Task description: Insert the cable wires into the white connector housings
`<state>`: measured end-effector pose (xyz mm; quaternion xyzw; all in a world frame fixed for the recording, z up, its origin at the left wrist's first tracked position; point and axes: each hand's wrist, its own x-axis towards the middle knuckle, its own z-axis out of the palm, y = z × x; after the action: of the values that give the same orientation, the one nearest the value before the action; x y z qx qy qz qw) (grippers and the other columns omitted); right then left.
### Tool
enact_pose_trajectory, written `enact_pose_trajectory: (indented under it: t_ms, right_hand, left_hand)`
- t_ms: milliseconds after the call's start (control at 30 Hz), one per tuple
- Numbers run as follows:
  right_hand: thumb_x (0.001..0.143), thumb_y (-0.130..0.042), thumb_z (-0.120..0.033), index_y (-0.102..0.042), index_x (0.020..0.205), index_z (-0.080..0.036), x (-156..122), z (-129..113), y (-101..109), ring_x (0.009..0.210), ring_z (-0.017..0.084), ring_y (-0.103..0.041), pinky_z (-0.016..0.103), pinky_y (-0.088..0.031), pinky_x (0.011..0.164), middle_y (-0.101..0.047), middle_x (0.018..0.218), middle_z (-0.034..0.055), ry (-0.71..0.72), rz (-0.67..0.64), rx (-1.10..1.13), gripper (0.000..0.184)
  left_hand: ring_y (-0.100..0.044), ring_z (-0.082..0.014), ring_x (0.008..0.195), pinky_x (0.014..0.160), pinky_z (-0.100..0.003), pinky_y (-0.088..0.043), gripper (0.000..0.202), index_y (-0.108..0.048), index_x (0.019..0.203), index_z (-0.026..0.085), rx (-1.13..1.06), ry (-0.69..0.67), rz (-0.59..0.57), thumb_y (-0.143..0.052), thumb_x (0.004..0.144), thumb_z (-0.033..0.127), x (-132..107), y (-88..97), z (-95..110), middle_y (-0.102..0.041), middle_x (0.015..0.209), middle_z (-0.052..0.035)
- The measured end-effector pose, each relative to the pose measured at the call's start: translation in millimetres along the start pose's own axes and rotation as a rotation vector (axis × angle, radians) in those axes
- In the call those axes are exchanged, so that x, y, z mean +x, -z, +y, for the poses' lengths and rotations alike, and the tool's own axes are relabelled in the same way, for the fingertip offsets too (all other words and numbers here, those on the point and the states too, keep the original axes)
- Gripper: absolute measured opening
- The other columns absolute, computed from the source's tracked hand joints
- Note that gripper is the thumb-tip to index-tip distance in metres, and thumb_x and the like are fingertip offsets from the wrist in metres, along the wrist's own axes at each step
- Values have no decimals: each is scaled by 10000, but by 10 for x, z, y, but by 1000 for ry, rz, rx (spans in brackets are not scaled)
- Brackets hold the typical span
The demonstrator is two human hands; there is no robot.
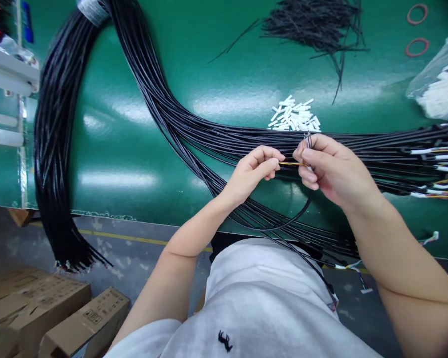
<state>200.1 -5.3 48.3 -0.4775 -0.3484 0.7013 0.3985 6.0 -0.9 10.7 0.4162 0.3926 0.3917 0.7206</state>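
My left hand [256,168] is closed in a pinch on thin yellow and orange wires [291,162] that run across to my right hand [330,166]. My right hand is closed too, gripping the wires' other end, with small metal terminals [307,139] sticking up above its fingers. A black cable [291,219] loops down from under my right hand. Both hands hover over a large bundle of black cables [194,132] that lies across the green table [134,149].
A pile of small white connector housings [293,117] lies just beyond my hands. Cut black tubing pieces [313,25] sit at the far edge, two red rubber bands [417,30] and a plastic bag of white parts [440,84] at right. Cardboard boxes [48,308] stand on the floor.
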Motion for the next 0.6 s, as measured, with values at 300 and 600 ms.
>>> enact_pose_trajectory:
  t_ms: [300,600]
  right_hand:
    - [862,-854,-349,-603,877,-221,43,3,51,493,53,-468,199,-371,386,-529,799,-48,-10,-36,15,282]
    - [885,-803,-292,-643,865,-221,45,8,48,495,60,-503,201,-412,400,-542,808,-42,6,-28,28,176]
  left_hand:
    - [-549,-30,650,641,-165,-475,265,-718,967,195,-4,6,10,-795,888,436,11,9,6,-646,792,41]
    - [-545,-35,647,638,-174,-475,241,-720,953,196,-9,10,31,-798,877,411,5,4,32,-644,785,39]
